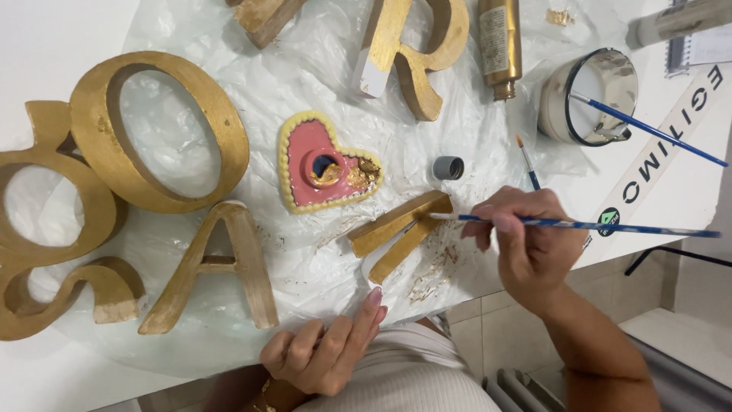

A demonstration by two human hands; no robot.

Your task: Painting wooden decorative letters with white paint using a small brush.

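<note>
My right hand (526,244) pinches the blue paintbrush (579,224), handle trailing right and bristle tip touching the gold wooden letter (400,230) just to its left, while my left hand (324,351) rests loosely curled, empty, below it.

White table (46,38) above a pale tiled floor (488,320).

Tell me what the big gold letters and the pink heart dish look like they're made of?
The gold letters, like the O and the A, look like thick wood or pressed board under matte gold paint; the R has an unpainted white end. The pink heart dish looks like glazed ceramic or clay: shiny, with a cream beaded rim. I can't be sure of either.
</note>
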